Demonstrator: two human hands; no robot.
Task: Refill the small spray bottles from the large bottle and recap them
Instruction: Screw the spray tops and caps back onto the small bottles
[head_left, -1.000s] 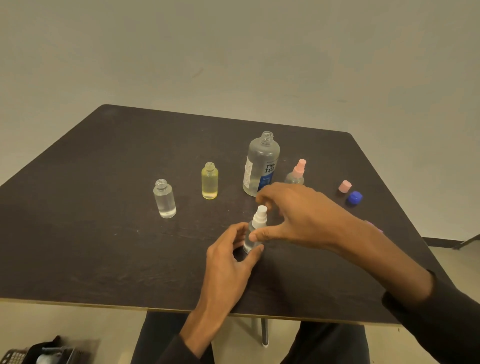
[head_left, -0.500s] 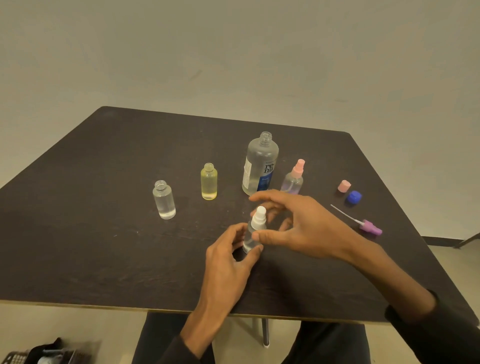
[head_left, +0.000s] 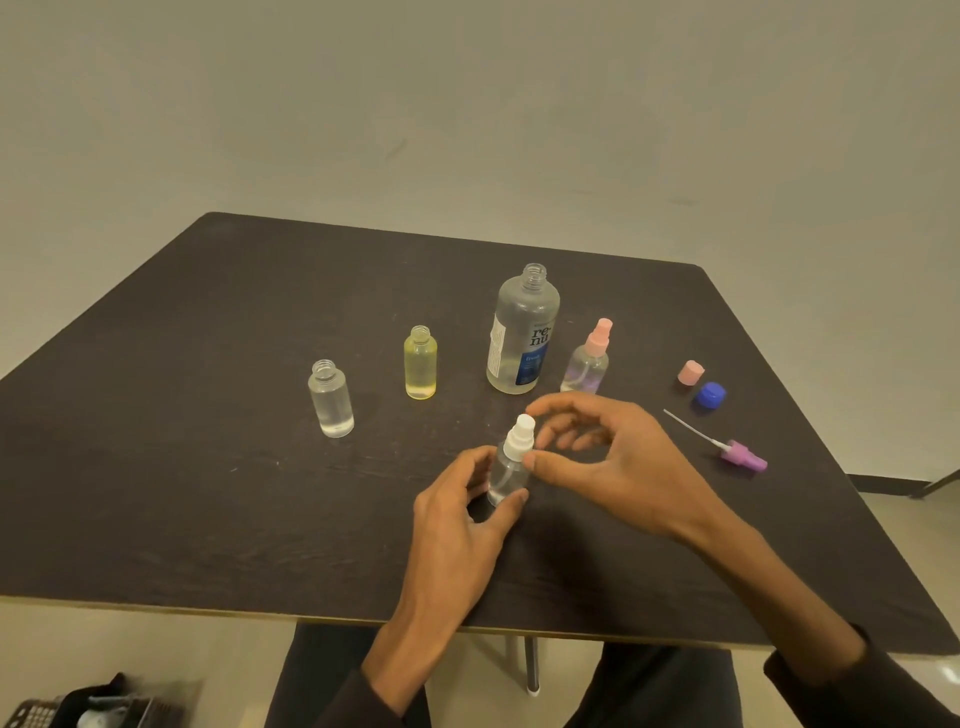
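My left hand grips the body of a small clear spray bottle standing on the dark table. Its white spray head sits on top. My right hand curls around that head, thumb tip touching its collar and index arched over it. Behind stands the large uncapped bottle with a blue label. A small bottle with a pink spray head is to its right. An open yellow bottle and an open clear bottle stand to the left.
A pink cap, a blue cap and a loose purple spray head with its dip tube lie at the right. The table's near edge runs just above my lap. A dark bag lies on the floor at lower left.
My right hand has drawn back and to the right around the white spray head, uncovering the pink-topped bottle and the purple spray head. The left hand stays on the bottle.
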